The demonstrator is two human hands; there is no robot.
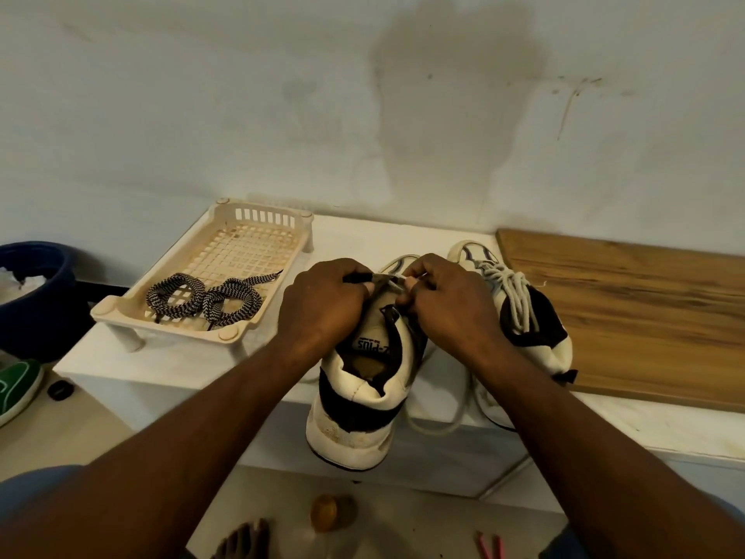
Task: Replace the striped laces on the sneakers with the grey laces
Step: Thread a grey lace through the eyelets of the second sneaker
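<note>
1. Lacing is the step in hand: the white-and-black low sneaker (358, 397) sits heel-out at the edge of the white table (181, 365), its pale grey cord lace (435, 427) trailing below.
2. Left hand (322, 300) and right hand (447, 304) meet at the eyelets, each grip pinched on that lace.
3. Next move, I'd say: feed the tip through and pull even.
4. The matching sneaker (528, 316) beside it looks laced grey; the black-and-white striped laces (201, 300) lie in the cream plastic basket (117, 312).

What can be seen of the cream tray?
The tray is cream plastic and rectangular, with an open grid floor, a slotted far wall, round corner posts and short legs. Its floor looks stained. It stands upright on the white ledge, with its far end near the wall. The striped laces lie coiled at its near end. Nothing else is seen touching it.
</note>
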